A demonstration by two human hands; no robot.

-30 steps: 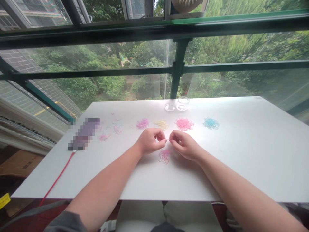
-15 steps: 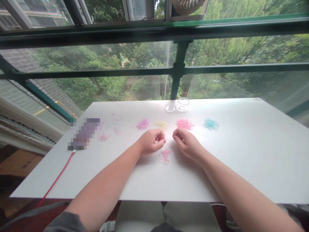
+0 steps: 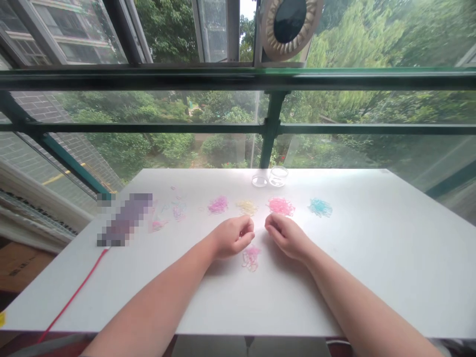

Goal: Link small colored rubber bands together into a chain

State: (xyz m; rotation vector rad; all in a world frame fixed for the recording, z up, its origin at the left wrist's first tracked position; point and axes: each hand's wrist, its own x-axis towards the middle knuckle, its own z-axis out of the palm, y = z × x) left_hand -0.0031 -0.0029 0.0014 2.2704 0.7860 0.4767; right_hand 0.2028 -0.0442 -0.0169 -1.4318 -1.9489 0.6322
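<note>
on your white table (image 3: pixel 379 287), purple bands (image 3: pixel 217 204), yellow bands (image 3: pixel 246 207), pink bands (image 3: pixel 281 206) and teal bands (image 3: pixel 320 207) run left to right, a clear jar (image 3: pixel 278 177) farther back; a pixelated object (image 3: pixel 126 218) lies left, by a red cord (image 3: pixel 74 297). the small pinkish pile (image 3: pixel 251 259) sits just near of your left hand (image 3: pixel 238 236) and right hand (image 3: pixel 284 236). both curl, thumbs close to fingertips; you can't tell whether they grip anything. your forearms are cut off.

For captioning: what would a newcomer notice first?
The left hand and right hand, curled, face each other at centre, slightly apart. Beyond them, piles of purple rubber bands, yellow ones, pink ones and blue ones form a row. A red cable runs far left.
</note>
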